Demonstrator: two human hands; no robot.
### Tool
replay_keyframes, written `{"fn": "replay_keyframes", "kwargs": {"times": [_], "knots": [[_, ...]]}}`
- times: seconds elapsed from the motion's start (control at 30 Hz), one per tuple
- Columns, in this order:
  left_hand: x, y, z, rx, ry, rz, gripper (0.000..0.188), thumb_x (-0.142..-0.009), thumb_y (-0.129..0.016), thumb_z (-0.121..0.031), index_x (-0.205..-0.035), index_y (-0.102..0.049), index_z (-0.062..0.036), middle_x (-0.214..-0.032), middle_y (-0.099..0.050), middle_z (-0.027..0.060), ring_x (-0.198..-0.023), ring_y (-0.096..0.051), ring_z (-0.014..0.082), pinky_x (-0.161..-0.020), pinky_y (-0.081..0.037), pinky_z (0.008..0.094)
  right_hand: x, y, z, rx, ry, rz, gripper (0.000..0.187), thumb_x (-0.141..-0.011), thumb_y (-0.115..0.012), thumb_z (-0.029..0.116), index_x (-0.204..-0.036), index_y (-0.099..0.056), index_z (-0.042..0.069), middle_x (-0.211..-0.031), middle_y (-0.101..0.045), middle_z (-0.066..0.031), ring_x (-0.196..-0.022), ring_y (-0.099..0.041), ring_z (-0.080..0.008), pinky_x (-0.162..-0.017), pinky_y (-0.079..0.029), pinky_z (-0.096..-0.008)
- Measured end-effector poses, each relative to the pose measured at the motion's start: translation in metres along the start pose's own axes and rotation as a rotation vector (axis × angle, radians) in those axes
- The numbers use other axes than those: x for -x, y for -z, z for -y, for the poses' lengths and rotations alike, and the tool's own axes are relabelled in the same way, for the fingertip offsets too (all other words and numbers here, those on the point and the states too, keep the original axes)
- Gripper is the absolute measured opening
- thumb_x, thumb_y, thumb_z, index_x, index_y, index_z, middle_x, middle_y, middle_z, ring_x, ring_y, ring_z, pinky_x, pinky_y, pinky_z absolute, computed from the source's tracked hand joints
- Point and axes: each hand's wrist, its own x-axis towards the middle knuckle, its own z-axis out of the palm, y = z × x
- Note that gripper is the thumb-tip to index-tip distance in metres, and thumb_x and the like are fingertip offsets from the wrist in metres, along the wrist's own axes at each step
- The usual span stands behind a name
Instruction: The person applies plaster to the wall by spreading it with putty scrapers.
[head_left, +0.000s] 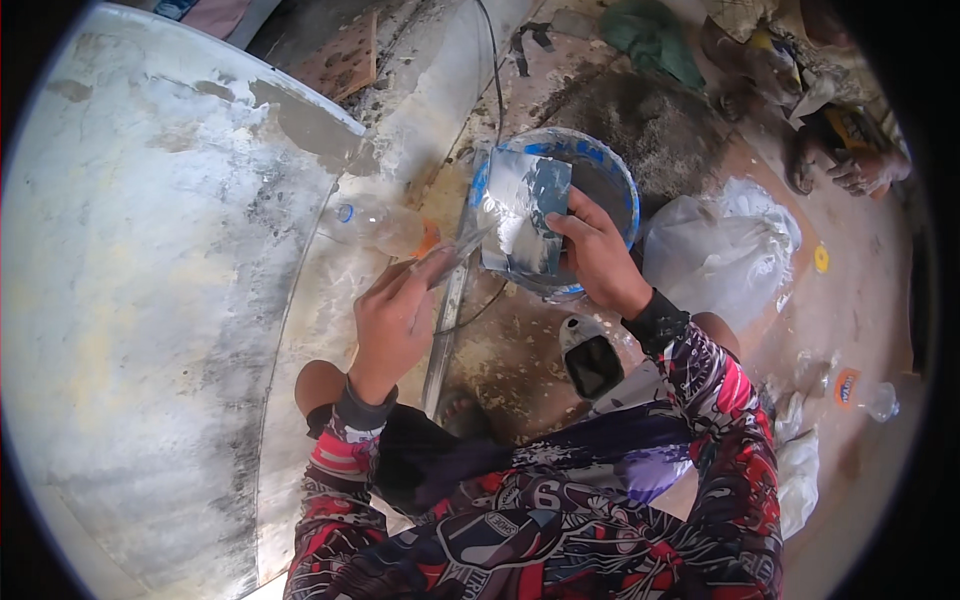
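My right hand (605, 255) grips a flat blue-grey rectangular plate (553, 185) by its right edge, thumb on top. White paste is smeared over much of its face. My left hand (393, 330) is closed around a thin flat scraper (472, 242), whose blade points to the plate's left edge; whether the two touch I cannot tell. Under the plate stands a round bucket (632, 185) with a blue-stained rim and greyish contents, partly hidden by the plate and my right hand.
A large curved white panel (150, 300) with grey patches fills the left side. Beside it lies a clear bottle (375, 222). A white plastic bag (715, 250) sits right of the bucket, with a yellow ring (821, 258) beyond. Another person's hands (860, 172) show at upper right.
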Motion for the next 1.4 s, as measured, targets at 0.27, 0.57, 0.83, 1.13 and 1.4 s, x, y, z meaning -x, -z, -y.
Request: {"fn": "replay_keyframes", "kwargs": {"times": [0.27, 0.57, 0.83, 1.13, 1.4], "knots": [[-0.003, -0.016, -0.011, -0.321, -0.116, 0.113, 0.057, -0.074, -0.060, 0.003, -0.128, -0.067, -0.0141, -0.119, -0.072, 0.0024, -0.104, -0.064, 0.0242, -0.079, -0.047, 0.0376, 0.001, -0.002, 0.007, 0.110, 0.034, 0.046, 0.037, -0.100, -0.047, 0.005, -0.137, -0.053, 0.005, -0.112, -0.062, 0.0000, -0.095, -0.059, -0.0066, -0.076, -0.054, -0.0257], [-0.007, -0.004, 0.024, -0.037, -0.018, 0.352, 0.038, -0.085, -0.062, -0.007, -0.123, -0.068, -0.0106, -0.088, -0.071, 0.0107, -0.077, -0.067, 0.0252, -0.070, -0.051, 0.0384, -0.006, 0.009, 0.002, -0.010, 0.148, -0.177, 0.033, -0.101, -0.048, 0.007, -0.133, -0.055, 0.005, -0.115, -0.065, -0.0002, -0.096, -0.063, -0.0092, -0.076, -0.054, -0.0269], [-0.126, 0.167, 0.083, -0.606, -0.024, 0.317, 0.030, -0.087, -0.061, -0.011, -0.117, -0.068, -0.0124, -0.098, -0.073, 0.0067, -0.085, -0.067, 0.0246, -0.075, -0.050, 0.0403, -0.005, 0.004, 0.020, -0.052, 0.196, -0.185, 0.035, -0.101, -0.047, 0.008, -0.135, -0.054, 0.008, -0.113, -0.065, 0.0018, -0.098, -0.063, -0.0079, -0.074, -0.056, -0.0266], [-0.201, 0.204, 0.128, -1.577, -0.658, 0.346, 0.037, -0.087, -0.058, -0.014, -0.122, -0.068, -0.0143, -0.127, -0.068, -0.0014, -0.118, -0.056, 0.0191, -0.098, -0.041, 0.0463, -0.006, 0.005, 0.010, 0.063, 0.153, -0.160, 0.040, -0.101, -0.048, 0.009, -0.140, -0.053, 0.006, -0.116, -0.064, 0.0031, -0.094, -0.058, -0.0053, -0.072, -0.051, -0.0239], [-0.207, 0.187, 0.153, -1.614, -0.641, 0.403, 0.037, -0.088, -0.058, -0.016, -0.124, -0.067, -0.0113, -0.127, -0.068, 0.0014, -0.116, -0.056, 0.0209, -0.093, -0.041, 0.0457, -0.009, 0.009, 0.008, 0.073, 0.191, -0.098, 0.040, -0.100, -0.048, 0.004, -0.139, -0.051, -0.001, -0.120, -0.063, -0.0001, -0.105, -0.054, -0.0086, -0.097, -0.041, -0.0251]]}}
